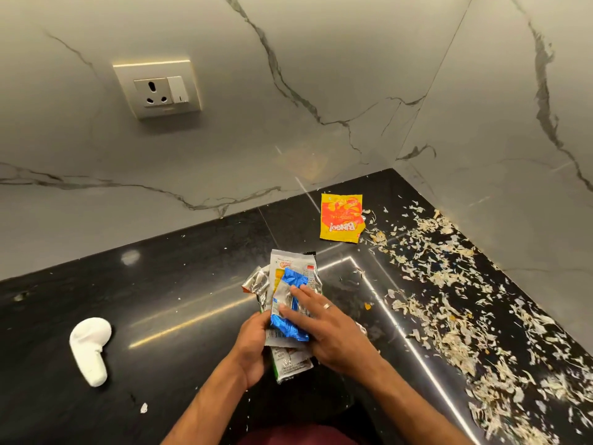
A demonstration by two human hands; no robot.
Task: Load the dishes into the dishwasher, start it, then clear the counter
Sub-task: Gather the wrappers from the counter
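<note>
A white object (90,350) lies on the black tabletop (179,284) at left. The left hand (253,343) has its grip clamped on a bundle of wrappers (290,311); the right hand (324,326) presses flat on it. A yellow packet (341,217) lies beyond, beside scattered peels (449,300).

Bare counter (179,284) left (w/ white object (90,350)), peel scraps (449,290) right.

A crumpled bundle of empty snack wrappers (290,303) sits near the middle of the black counter (167,303), silver foil sides showing, with a blue wrapper (290,311) on top. Farther back and to the right, a yellow-and-red chip packet (341,217) lies flat. Pale dry peel flakes (449,284) litter the right side.
</note>
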